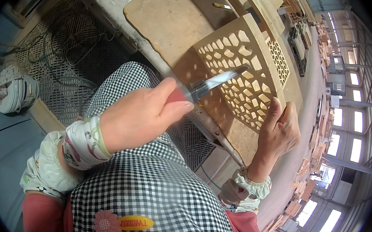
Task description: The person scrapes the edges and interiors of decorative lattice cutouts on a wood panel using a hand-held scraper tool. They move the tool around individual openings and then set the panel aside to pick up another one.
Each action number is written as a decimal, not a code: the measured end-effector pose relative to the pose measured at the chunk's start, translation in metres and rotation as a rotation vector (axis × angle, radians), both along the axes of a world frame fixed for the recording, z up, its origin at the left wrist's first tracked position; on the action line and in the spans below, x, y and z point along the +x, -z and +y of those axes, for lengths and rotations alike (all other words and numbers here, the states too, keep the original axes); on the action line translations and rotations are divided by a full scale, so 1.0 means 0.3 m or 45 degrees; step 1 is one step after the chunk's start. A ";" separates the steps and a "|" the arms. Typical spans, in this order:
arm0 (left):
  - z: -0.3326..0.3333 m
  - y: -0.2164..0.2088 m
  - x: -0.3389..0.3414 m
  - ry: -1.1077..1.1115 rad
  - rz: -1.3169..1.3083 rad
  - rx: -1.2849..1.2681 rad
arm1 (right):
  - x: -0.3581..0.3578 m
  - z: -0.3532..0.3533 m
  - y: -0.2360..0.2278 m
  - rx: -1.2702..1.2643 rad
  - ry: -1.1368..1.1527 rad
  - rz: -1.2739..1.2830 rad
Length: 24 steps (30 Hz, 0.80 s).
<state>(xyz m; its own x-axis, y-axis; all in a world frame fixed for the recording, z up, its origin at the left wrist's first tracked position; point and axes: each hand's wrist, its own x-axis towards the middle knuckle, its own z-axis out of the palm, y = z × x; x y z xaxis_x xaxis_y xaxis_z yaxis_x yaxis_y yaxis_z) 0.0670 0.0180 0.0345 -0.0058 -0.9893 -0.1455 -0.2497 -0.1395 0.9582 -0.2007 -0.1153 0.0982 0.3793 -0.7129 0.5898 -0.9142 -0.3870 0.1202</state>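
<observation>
In my left hand (pixel 139 111) is a red-handled knife (pixel 188 94) with a black collar. Its shiny blade, smeared by motion, points up and right in front of a wooden lattice panel (pixel 223 34). Many angular holes pierce this panel, which stands tilted on the workbench. My right hand (pixel 281 127) is closed round the panel's right edge, thumb on top. Whether the blade tip touches the panel I cannot tell.
A brown board (pixel 160 13) covers the bench, with a small brush (pixel 221 6) on it. Behind stand more wooden pieces and another cut-out panel (pixel 277 62). At the left a white bucket (pixel 15 95) carries a cloth; hoses (pixel 50 60) lie on slatted matting.
</observation>
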 end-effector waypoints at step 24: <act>-0.152 -0.105 -0.090 -0.044 -0.762 -0.271 | 0.019 0.009 -0.025 -0.039 0.049 0.022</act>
